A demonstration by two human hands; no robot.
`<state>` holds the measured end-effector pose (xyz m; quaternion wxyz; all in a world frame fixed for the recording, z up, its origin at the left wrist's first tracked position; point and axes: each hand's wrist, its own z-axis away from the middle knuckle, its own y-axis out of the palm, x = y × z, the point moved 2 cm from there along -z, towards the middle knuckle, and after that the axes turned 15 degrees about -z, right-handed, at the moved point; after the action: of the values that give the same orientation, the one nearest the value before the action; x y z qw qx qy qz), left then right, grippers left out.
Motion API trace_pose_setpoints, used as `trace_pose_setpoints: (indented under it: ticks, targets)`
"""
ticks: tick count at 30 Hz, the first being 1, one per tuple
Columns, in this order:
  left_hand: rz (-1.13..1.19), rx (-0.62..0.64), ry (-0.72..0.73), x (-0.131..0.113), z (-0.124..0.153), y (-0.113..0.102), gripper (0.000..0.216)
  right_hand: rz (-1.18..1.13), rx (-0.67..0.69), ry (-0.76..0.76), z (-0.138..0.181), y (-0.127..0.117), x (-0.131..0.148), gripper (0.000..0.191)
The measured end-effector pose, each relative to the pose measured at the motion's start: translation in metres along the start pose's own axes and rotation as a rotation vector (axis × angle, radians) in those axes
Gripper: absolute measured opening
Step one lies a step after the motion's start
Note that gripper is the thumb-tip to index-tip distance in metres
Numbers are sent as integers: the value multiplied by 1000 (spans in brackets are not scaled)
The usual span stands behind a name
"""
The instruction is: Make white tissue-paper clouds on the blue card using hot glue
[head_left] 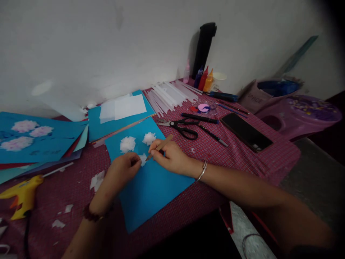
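Note:
A sheet of blue paper (pixel 151 194) lies under both hands. Two crumpled white paper tufts (pixel 127 144) sit on its upper part. My right hand (pixel 171 156) grips a flat, brown stick (pixel 165 142) like a pen, its lower tip down at a small piece of white paper (pixel 143 159). From the other side, my left hand (pixel 124 169) has thumb and forefinger pinched at the edge of that same piece. Its other fingers are curled in. Torn white paper scraps (pixel 97 180) lie left of the sheet, close to my left wrist.
A yellow glue gun (pixel 24 196) lies at left, below blue artwork (pixel 40 140). Black scissors (pixel 185 128), pens and a phone (pixel 245 131) lie to the right. White strips (pixel 172 95) and paint bottles (pixel 206 80) are at the back, near the wall.

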<state>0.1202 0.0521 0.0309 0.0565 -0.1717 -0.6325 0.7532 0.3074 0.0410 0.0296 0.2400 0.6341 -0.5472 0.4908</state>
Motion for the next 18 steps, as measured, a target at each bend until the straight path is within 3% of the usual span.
trace_pose_setpoints:
  ticks: [5, 10, 18]
  targets:
    - [-27, -5, -1, -2, 1, -1, 20, 61, 125, 13, -1, 9, -2, 20]
    - [-33, -19, 14, 1, 1, 2, 16, 180, 162, 45, -2, 12, -3, 22]
    - [186, -175, -211, 19, 8, -20, 23, 186, 178, 33, -3, 13, -5, 22]
